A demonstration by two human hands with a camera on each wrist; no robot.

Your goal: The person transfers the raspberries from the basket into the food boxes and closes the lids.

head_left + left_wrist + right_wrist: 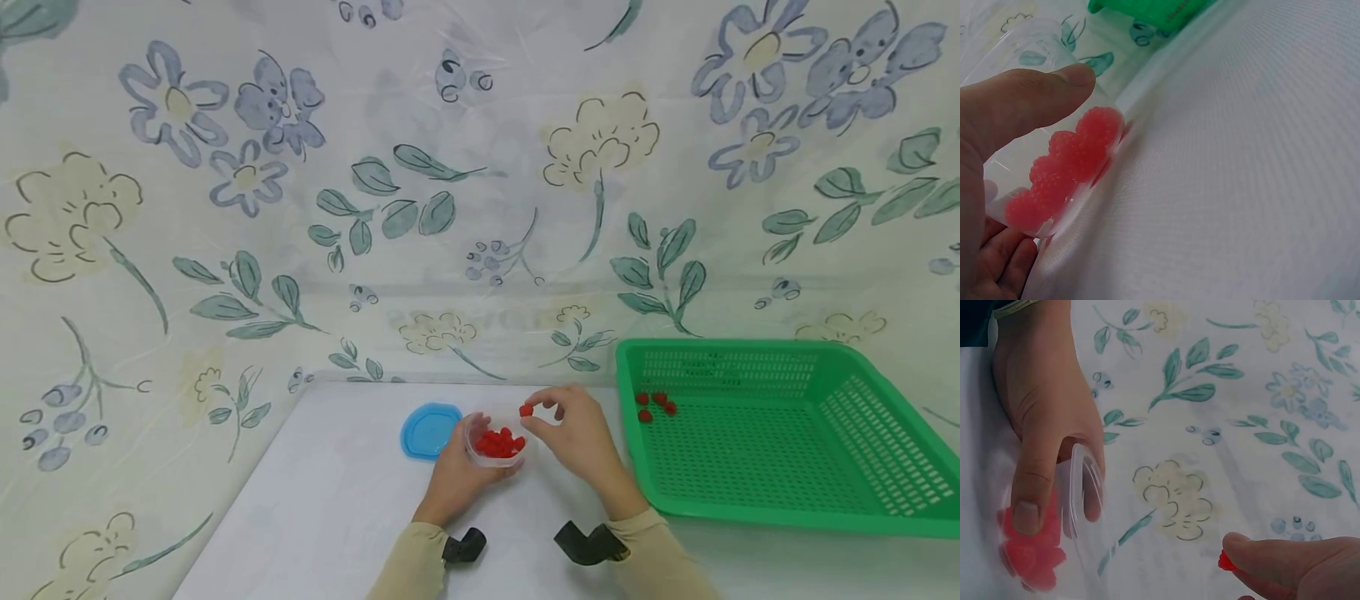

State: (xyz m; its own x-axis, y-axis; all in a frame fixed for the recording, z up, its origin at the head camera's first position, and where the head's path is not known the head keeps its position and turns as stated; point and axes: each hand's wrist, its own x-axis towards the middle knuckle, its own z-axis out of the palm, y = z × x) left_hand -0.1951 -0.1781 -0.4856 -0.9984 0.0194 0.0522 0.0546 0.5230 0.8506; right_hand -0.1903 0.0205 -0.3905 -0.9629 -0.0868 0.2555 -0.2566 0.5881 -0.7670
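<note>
One berry [527, 410] in right fingers [1266, 557] shows only from head and right wrist.

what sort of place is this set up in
Probably an indoor staged tabletop workspace, though the wider room is out of view: a white-topped table, a flower-printed backdrop behind it, and a green basket.

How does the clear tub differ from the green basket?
The clear tub is small and see-through; the green basket is much larger and full of holes. The left grip holds the tub; the basket isn't held. Both are open on top and contain red berries.
</note>
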